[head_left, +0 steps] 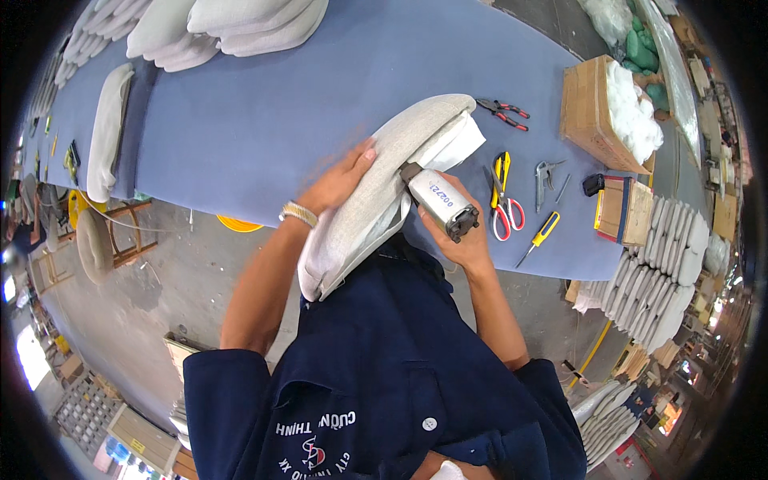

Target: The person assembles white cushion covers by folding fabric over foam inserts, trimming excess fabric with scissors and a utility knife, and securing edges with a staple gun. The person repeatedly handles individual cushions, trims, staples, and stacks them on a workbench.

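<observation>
A light grey fabric seat cushion [376, 168] is tilted up on edge at the near edge of the blue table, its lower end against my body. My left hand [340, 182], slightly blurred, steadies its padded outer face, fingers along the fabric. In my right hand [460, 240] is a staple gun [438, 200] with a pale body and dark end cap, gripped with the nose against the cushion's underside. White lining [452, 144] sticks out along the cushion's right edge. The staple gun's handle is mostly hidden by my hand.
Pliers [506, 114], red-handled scissors [506, 216], a yellow cutter [501, 172], a screwdriver [544, 232] and a grey metal tool [546, 180] lie to the right. Beyond stands a cardboard box [588, 112] with white stuffing. Stacked cushions [264, 24] occupy the far left.
</observation>
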{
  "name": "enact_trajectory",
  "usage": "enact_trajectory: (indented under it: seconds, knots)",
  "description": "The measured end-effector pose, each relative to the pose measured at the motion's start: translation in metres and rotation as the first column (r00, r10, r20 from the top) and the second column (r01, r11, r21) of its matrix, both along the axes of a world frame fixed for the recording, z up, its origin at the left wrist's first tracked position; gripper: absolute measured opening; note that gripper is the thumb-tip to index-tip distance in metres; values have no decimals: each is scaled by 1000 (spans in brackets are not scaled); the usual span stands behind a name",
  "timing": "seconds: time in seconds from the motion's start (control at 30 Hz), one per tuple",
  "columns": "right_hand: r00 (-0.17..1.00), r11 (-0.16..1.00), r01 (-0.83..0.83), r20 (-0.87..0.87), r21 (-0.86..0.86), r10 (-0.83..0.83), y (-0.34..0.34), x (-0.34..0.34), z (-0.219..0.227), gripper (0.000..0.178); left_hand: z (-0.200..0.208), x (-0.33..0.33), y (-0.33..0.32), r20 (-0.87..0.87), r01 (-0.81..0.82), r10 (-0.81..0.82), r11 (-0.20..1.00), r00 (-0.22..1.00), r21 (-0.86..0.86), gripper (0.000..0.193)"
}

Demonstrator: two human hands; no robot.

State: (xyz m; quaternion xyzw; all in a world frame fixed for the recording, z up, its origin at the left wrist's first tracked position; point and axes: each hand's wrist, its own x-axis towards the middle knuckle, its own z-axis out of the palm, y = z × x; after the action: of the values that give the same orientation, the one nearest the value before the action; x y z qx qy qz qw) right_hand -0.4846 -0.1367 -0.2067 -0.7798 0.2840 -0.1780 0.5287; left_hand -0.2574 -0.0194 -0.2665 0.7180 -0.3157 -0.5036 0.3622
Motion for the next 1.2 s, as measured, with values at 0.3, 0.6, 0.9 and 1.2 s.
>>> enact_trajectory:
  seconds: [0.3, 0.6, 0.9, 1.2]
  knots:
    - [1000, 1000, 29, -2, -7, -29, 1, 2, 0, 54, 31, -35, 15, 355, 157, -124, 985, 926, -67, 81]
    - [998, 994, -43, -32, 96, 47, 6, -5, 3, 56, 53, -46, 6, 547, 113, -159, 987, 822, 117, 82]
    - [971, 977, -188, -132, 96, 200, -12, -1, 22, 59, 51, -56, 8, 555, 92, -140, 989, 820, 114, 89]
    - [984, 992, -102, -139, 73, 111, 1, -4, 15, 59, 50, -61, 2, 593, 66, -111, 993, 798, 97, 92]
